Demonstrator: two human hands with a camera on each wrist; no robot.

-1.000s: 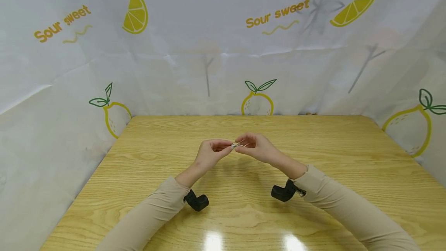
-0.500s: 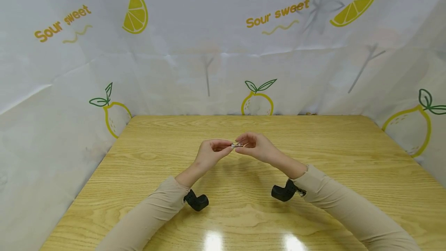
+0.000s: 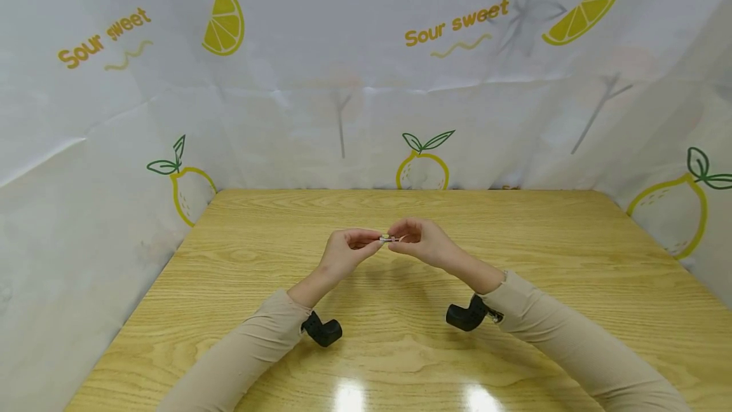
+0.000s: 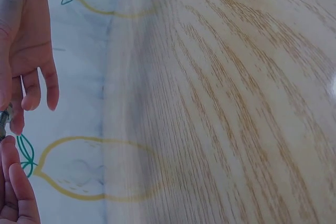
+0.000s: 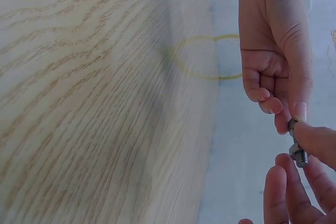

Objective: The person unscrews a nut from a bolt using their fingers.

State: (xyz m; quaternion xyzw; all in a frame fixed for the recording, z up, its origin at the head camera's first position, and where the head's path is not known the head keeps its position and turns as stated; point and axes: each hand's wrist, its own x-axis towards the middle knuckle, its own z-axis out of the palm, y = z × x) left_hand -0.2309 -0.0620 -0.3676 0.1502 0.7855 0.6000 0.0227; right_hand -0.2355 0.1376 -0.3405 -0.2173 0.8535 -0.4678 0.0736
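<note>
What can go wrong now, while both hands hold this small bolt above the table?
1. The bolt is pinched only by fingertips of the left hand and right hand; it may slip.
2. It is held above the glossy wooden table, so if dropped it might bounce or roll away.
3. The nut may perhaps go on crooked.

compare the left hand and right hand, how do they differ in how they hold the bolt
The left hand pinches the bolt by its head end; the right hand grips the threaded end, where a nut sits. The left comes from the table's left, the right from the opposite side. Both hover above the table.
</note>
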